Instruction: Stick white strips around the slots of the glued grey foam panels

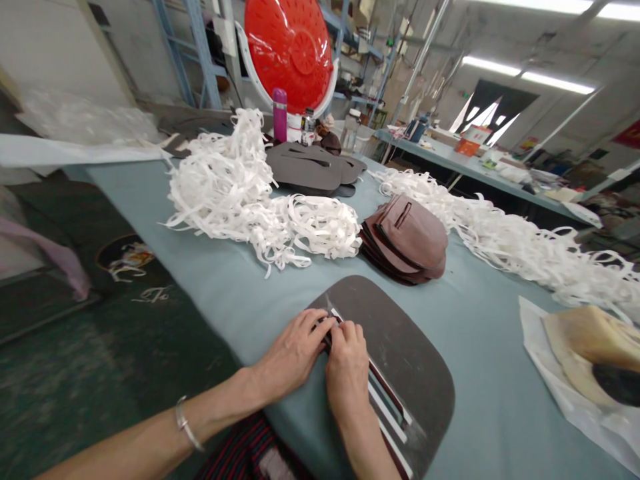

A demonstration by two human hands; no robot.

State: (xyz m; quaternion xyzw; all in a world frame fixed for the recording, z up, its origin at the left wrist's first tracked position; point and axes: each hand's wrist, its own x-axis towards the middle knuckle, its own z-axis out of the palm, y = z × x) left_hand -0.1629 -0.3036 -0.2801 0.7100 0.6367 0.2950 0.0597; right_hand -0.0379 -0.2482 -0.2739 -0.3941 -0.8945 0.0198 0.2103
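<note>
A dark grey rounded panel [410,363] lies flat on the table before me, with a long slot and white strips [387,411] running along its near side. A thin brown edging shows beside the strips. My left hand [293,350] bends over the far end of the slot, its fingertips pinched at the edge. Right against it, my right hand [349,367] is closed with curled fingers on the same spot. The fingers hide exactly what lies between them. Beyond the panel sits a stack of brown leather-like pieces [410,233], the top one with a slit.
The blue-green table [490,400] carries heaps of white strips [220,180] behind and more white strips [530,253] at right. Grey slotted panels [305,168], a purple bottle [280,117] and a red fan [290,53] stand farther back. A yellowish block [595,340] rests on white sheeting.
</note>
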